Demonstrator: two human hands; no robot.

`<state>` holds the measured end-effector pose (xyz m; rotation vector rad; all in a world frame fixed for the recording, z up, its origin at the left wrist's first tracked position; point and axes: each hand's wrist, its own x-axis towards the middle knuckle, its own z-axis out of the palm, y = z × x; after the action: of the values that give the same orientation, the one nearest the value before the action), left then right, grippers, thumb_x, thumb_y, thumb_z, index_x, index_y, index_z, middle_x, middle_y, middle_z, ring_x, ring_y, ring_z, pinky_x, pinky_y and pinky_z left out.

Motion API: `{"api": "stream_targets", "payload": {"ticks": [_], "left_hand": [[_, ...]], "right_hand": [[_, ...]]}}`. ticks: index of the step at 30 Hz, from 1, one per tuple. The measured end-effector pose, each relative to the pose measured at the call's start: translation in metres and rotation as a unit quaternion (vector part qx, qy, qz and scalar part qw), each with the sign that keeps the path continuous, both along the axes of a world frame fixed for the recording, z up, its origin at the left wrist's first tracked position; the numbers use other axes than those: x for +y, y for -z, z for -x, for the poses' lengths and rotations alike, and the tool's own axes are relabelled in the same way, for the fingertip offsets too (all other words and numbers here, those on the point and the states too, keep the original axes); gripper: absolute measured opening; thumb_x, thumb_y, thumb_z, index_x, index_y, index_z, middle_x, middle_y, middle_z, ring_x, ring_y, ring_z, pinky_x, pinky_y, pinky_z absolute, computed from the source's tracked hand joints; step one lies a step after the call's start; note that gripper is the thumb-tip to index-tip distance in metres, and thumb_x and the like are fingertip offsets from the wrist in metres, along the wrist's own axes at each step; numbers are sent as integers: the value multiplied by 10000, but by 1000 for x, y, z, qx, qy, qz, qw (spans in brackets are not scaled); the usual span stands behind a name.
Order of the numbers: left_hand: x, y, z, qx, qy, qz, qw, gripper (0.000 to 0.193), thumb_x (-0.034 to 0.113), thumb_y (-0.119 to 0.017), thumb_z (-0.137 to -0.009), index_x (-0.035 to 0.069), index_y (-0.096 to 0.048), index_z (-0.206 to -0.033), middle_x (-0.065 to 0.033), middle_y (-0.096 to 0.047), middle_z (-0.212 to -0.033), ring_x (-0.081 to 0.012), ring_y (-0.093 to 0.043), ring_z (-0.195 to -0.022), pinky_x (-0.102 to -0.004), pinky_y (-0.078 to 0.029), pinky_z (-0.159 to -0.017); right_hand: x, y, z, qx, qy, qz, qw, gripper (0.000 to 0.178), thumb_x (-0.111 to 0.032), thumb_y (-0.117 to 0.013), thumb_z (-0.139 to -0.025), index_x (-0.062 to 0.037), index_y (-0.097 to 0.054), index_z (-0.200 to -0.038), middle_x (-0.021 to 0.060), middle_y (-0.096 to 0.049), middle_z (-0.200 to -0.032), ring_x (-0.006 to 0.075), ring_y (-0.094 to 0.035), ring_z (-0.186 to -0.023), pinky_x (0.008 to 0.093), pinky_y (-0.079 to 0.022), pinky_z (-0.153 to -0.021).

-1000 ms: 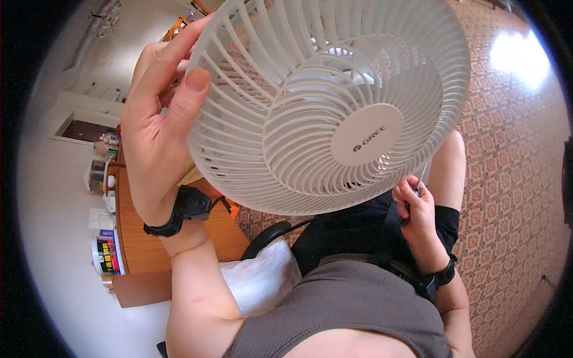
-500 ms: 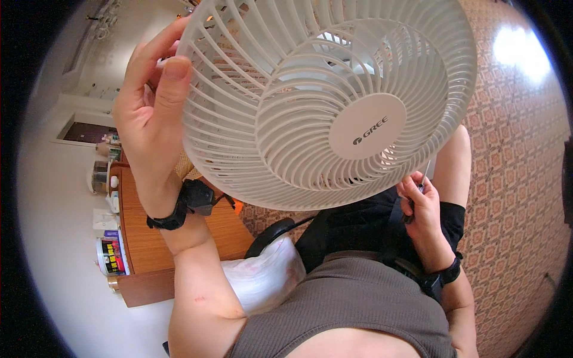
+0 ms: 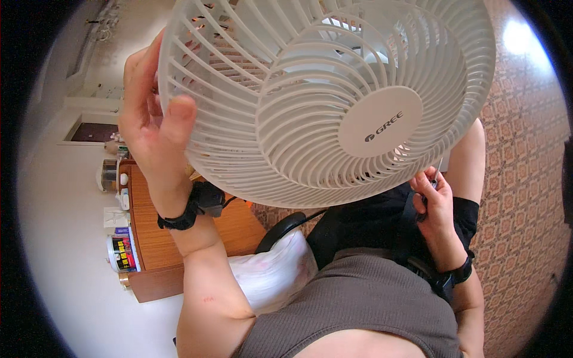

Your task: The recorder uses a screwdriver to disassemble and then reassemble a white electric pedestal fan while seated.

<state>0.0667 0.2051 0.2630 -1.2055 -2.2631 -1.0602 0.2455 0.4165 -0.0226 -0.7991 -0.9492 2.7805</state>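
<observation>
Gripping the white fan [image 3: 334,101] rim, left hand [image 3: 152,128] raised.

The white fan [image 3: 325,98] comes up closer and climbs higher in view, its top edge now cut off, round hub sliding right. The left hand [image 3: 152,128] shifts along the rim, thumb pressing the grille. The right hand [image 3: 434,200] drops slightly below the fan.

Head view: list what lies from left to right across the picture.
Wooden shelf → left hand → white fan grille → right hand with a thin tool → patterned floor.
</observation>
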Motion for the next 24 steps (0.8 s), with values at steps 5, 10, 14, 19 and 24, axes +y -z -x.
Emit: {"api": "stream_targets", "payload": {"ticks": [5, 10, 14, 19, 24], "left_hand": [[-3, 15, -6, -16, 3, -11, 1000, 857, 561, -729, -734, 1, -488, -1335, -78, -523, -1239, -176, -522, -1136, -305, -387, -968], [3, 18, -8, -69, -24, -75, 994, 751, 460, -676, -816, -11, -456, -1357, -89, -527, -1256, -185, -509, -1166, -313, -372, -1008], [0, 22, 4, -77, 19, -91, 993, 649, 374, -625, -869, -19, -454, -1356, -115, -532, -1285, -195, -517, -1179, -324, -375, -1022], [-36, 10, 4, -60, -40, -69, 995, 531, 281, -469, -945, -34, -414, -1368, -178, -542, -1304, -239, -579, -1131, -343, -442, -983], [-22, 11, 5, -56, -18, -24, 998, 496, 257, -391, -955, -47, -417, -1346, -200, -571, -1255, -250, -606, -1097, -356, -480, -957]], "right_hand": [[-2, 6, 0, 16, -6, 3, 1000, 204, -155, -672, -887, -55, -558, -1023, 37, -616, -882, 34, -526, -675, 158, -302, -407], [-5, 3, 0, 6, 3, -3, 1000, 209, -163, -661, -896, -59, -552, -1041, 26, -598, -849, 29, -495, -614, 155, -298, -408], [0, 7, -3, 6, 20, -20, 1000, 211, -164, -660, -896, -57, -558, -1046, 25, -596, -843, 37, -478, -574, 161, -309, -411], [-16, -1, 3, -15, 3, -2, 1000, 240, -163, -672, -884, -36, -568, -1060, 47, -620, -848, 63, -481, -515, 187, -346, -407], [-19, 5, 7, 20, 38, 12, 999, 244, -153, -677, -880, -17, -572, -1054, 87, -661, -887, 56, -485, -495, 183, -348, -400]]}}
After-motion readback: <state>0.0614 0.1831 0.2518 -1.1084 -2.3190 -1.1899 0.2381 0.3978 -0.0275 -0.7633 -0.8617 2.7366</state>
